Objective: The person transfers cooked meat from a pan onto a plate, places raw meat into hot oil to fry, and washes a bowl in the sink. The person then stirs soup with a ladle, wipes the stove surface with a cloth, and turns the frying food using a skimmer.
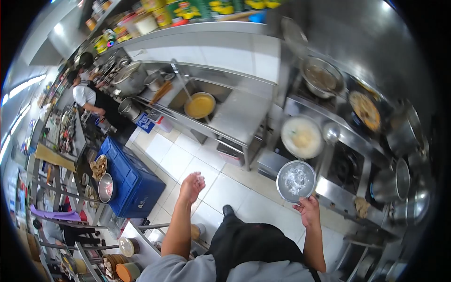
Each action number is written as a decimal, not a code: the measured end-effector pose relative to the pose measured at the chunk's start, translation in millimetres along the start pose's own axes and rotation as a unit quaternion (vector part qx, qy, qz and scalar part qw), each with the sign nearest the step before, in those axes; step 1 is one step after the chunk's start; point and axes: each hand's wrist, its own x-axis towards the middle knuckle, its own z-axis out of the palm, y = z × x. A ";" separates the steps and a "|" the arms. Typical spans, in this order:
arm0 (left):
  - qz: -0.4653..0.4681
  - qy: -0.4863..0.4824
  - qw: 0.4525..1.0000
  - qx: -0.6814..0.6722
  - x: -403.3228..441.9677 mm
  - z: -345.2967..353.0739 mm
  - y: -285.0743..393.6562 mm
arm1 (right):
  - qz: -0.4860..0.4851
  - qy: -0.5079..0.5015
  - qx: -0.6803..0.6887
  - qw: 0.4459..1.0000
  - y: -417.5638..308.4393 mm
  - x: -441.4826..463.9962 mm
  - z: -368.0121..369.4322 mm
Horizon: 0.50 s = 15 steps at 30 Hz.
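Note:
My right hand [307,209] grips the near rim of a round metal bowl [282,184], thumb on top. White powder [297,181] lies in the bowl, heaped toward its middle. The bowl is held out over the floor by the stove's edge. Just beyond it, a wide pan [287,131] contains pale, cloudy liquid with a yellowish lump. My left hand [192,187] is raised over the tiled floor, well apart from the bowl. Its fingers are loosely bent, with nothing visible in them.
A steel sink counter [244,115] runs ahead, with a pan of yellow liquid [200,105] in its basin. Burners [347,162] and several pots stand at the right. A blue cooler box [141,181] sits at the left. Farther back, a person [89,96] stands near the counter.

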 end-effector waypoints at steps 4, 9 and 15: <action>0.011 0.083 0.996 -0.032 -0.6 -99.9 42.0 | 0.002 -0.027 -0.071 0.997 41.5 76.0 109.8; 0.029 0.152 0.982 -0.106 23.5 -194.7 93.9 | -0.043 -0.040 -0.111 0.992 55.4 147.9 234.3; 0.049 0.135 0.983 -0.111 109.5 -216.0 154.5 | -0.105 -0.040 -0.121 0.986 74.2 239.8 334.6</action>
